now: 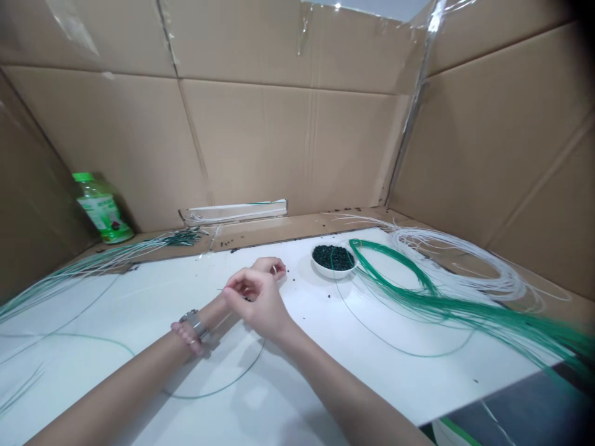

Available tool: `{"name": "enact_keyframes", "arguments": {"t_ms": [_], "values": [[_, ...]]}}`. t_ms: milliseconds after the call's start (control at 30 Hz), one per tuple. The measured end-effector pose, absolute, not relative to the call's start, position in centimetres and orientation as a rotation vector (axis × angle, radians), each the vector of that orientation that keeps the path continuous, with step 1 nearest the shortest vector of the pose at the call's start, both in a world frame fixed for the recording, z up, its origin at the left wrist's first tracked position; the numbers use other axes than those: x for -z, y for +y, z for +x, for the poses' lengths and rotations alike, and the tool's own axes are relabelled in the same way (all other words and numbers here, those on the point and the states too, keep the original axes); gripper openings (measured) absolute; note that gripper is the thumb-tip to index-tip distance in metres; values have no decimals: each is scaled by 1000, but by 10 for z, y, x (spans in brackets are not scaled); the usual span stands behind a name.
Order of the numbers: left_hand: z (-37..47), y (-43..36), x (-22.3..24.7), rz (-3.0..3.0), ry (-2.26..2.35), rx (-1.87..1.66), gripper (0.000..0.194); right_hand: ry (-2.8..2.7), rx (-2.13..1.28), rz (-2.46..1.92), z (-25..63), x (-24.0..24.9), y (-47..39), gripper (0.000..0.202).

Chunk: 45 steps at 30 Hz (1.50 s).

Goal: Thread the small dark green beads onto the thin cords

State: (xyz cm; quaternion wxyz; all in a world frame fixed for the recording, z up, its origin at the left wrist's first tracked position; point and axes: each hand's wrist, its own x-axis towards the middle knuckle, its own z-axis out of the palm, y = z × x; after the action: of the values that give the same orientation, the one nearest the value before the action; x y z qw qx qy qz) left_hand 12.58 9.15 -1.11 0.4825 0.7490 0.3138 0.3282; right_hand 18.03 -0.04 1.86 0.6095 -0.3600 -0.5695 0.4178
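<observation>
My right hand (260, 303) is closed in a pinch in front of my left wrist. A thin green wire (223, 394) comes out from below it and loops back under my left forearm; a short thin tip juts out by the fingertips. Just beyond, my left hand (268, 266) has its fingers curled together, and what they hold is too small to make out. A watch and a beaded bracelet (186, 337) are on my left wrist. To the right stands a white bowl (332, 272) full of small dark beads (333, 257), with a few loose beads near it.
A bundle of green wires (437, 300) and a coil of white wires (493, 260) lie at right. On the left are more green and white wires (106, 257) with dark ends, and a green-capped bottle (105, 210). Cardboard walls (260, 142) enclose the white tabletop (390, 390).
</observation>
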Motion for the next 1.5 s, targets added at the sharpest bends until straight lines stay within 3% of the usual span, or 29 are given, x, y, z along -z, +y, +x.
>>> {"name": "enact_keyframes", "arguments": {"t_ms": [200, 367, 867, 1500], "values": [[61, 68, -15, 1624, 831, -927, 20, -1333, -922, -834, 184, -21, -3, 13], [27, 30, -8, 1457, 875, -1042, 27, -1381, -856, -905, 183, -21, -8, 14], [23, -1, -2, 801, 639, -912, 18, -1604, -606, -1100, 172, -20, -27, 10], [22, -1, -4, 870, 658, -889, 21, -1722, -459, -1072, 171, -20, -33, 11]]}}
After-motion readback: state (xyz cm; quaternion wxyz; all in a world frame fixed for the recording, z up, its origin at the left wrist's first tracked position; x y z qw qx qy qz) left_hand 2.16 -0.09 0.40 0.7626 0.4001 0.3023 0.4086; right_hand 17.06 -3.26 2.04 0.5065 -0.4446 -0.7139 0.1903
